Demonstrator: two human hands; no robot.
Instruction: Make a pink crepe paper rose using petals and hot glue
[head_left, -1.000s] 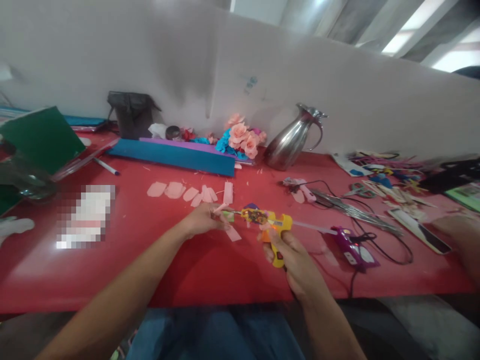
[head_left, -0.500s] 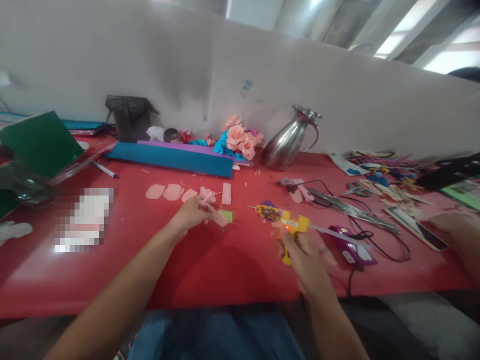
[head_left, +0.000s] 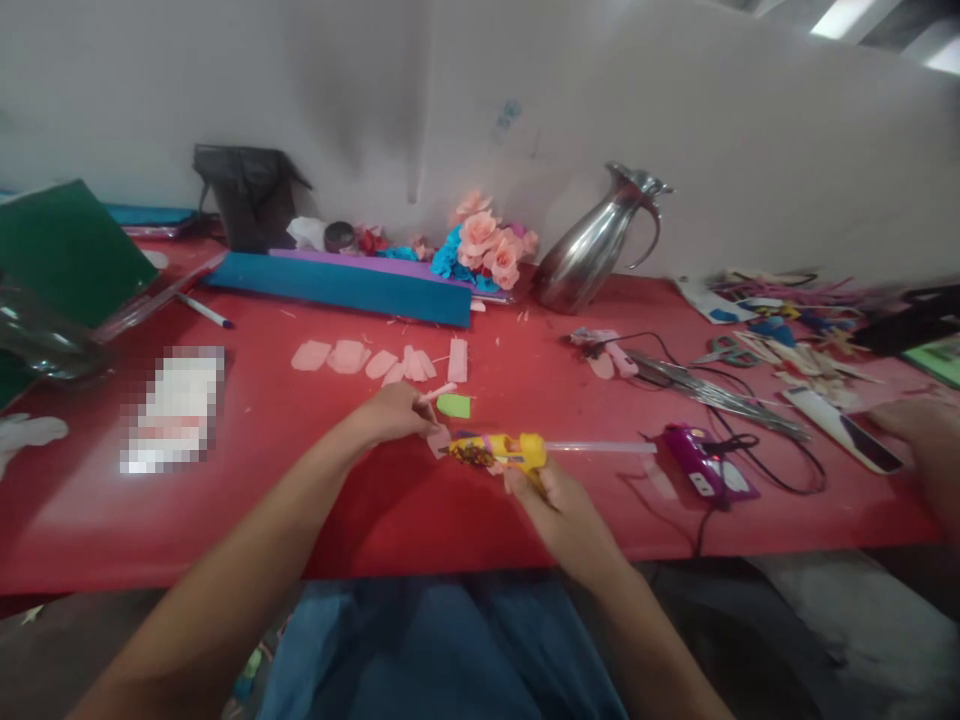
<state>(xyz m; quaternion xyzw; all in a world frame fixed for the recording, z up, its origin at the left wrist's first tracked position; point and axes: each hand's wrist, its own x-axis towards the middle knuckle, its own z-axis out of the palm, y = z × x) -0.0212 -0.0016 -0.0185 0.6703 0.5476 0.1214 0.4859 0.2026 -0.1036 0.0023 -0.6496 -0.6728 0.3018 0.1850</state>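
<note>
My right hand is wrapped round the handle of a yellow hot glue gun, with a clear glue stick jutting from its rear. The gun's nozzle points left and is at or very near a pink paper petal. My left hand pinches this petal, along with a thin pink paper roll. Just beyond my fingers lies a green paper piece. Several loose pink petals lie in a row behind my left hand, beside a folded pink strip.
At the back stand paper flowers, a steel jug and a long blue sheet. To the right are a purple power strip with cords, wires and scissors. Another person's hand rests at the far right.
The glue gun has swung left and levelled, bringing its nozzle to the petal in my left hand. The camera view has tilted down slightly.
</note>
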